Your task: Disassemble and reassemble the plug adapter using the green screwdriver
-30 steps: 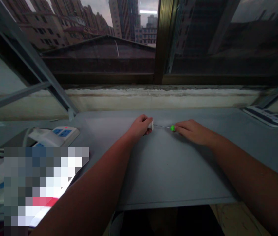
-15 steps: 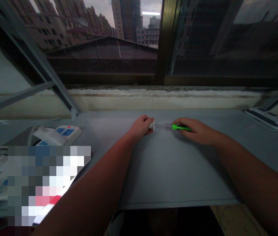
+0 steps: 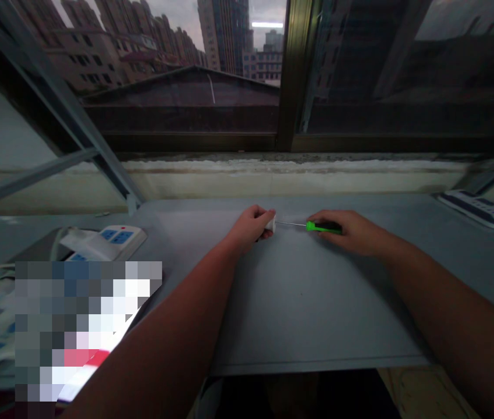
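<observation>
A small white piece (image 3: pixel 272 223) is gripped in my left hand (image 3: pixel 253 224), its end facing right. My right hand (image 3: pixel 343 230) is closed around a screwdriver (image 3: pixel 323 227) with a green and black handle. The thin metal shaft lies nearly level and runs left from the handle to the white piece. Whether its tip touches or enters the piece is too small to tell. Both hands are over the middle of the grey table (image 3: pixel 281 314), and my left fingers hide most of the white piece.
White power strips (image 3: pixel 128 237) with blue sockets and cables lie on the left, beside a blurred-out bright area (image 3: pixel 85 326). Another white and dark strip (image 3: pixel 482 208) is at the back right. A window stands behind the table, with metal frame bars (image 3: pixel 111 169) at the left.
The fingers of my right hand have shifted slightly on the screwdriver handle, and more of its black part shows. My left hand looks nearly still.
</observation>
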Available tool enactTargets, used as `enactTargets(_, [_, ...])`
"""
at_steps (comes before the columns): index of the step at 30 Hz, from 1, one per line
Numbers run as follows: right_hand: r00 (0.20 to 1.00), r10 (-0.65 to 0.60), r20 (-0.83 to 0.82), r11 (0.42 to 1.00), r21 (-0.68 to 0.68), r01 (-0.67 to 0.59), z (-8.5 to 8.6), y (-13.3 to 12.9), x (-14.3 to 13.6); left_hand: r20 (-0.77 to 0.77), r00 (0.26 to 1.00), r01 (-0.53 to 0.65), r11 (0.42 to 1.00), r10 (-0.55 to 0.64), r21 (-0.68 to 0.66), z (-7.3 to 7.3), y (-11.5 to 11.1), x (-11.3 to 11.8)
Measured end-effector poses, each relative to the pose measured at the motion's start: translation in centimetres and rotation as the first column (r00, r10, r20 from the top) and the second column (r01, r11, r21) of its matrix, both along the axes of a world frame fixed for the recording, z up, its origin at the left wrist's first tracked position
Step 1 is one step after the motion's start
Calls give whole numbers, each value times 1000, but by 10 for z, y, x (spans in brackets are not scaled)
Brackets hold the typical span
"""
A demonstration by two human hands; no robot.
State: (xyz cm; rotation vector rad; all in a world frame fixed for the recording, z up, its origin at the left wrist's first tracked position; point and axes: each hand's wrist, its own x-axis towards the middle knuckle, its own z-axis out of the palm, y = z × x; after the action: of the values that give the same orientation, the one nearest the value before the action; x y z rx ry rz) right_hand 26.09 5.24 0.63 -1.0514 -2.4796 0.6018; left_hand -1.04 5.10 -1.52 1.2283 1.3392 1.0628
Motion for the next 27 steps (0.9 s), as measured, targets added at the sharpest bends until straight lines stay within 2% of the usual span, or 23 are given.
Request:
enactTargets(6, [999, -49, 0, 989, -143, 49, -1, 0, 1, 31, 1000, -2, 1000, 2, -11, -3, 2, -3])
enactTargets(12, [1000, -18, -20, 999, -47, 17, 1, 0, 1, 66, 998, -16, 1000, 18, -26, 0, 1, -5])
enactTargets(17, [994, -64, -84, 996, -73, 58, 1, -3, -1, 6, 1000, -19, 1000, 19, -24, 2, -1, -3])
enactTargets(20, [997, -63, -33, 994, -89, 59, 2, -1, -2, -3, 1000, -22, 999, 22, -28, 2, 0, -5])
enactTargets(24, [998, -36, 57, 999, -16, 37, 0, 3, 1, 29, 999, -21, 999, 22, -34, 0, 3, -7])
enactTargets(27, [999, -40, -20, 999, -7, 40, -3, 4, 2, 23, 1000, -20, 999, 20, -40, 0, 2, -7])
